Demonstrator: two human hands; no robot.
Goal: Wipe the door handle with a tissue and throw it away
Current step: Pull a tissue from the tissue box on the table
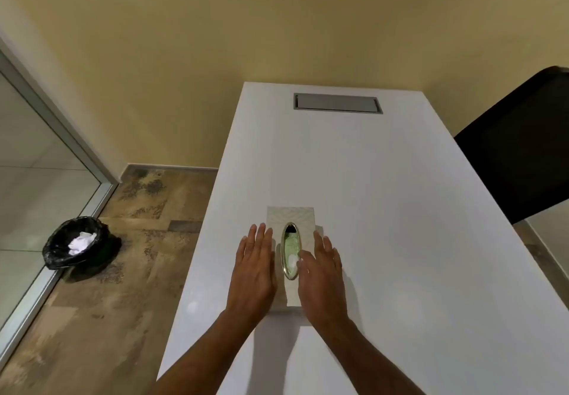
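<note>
Bare forearms reach in from 6 o'clock over the white bench [385, 197], ending in both hands laid flat, palms down, fingers extended and holding nothing. Left hand [254, 266] rests along the 9 o'clock side of the tissue box [291, 214]; right hand [321, 274] lies along its 3 o'clock side, thumb just beside the gold-rimmed oval slot [291, 249]. Set apart by the slot's width, hands steadying the box and not yet pinching anything. Tissue [292, 260] sits low inside the slot, pale, not standing proud of the rim. Step in hand, by judgement: the very start, fetching a tissue. Nothing wiped yet, no door handle in view. Next move likely calls for right thumb and forefinger to dip into the slot at its 6 o'clock end and pinch the sheet, left hand pressing the box down so it does not lift. Then a turn toward 9 o'clock, where a glass panel with metal frame [58, 135] stands, possibly the door. Bin [81, 245] with black liner waits on the floor at 9 o'clock, well apart from the bench, white crumpled paper already inside.
</note>
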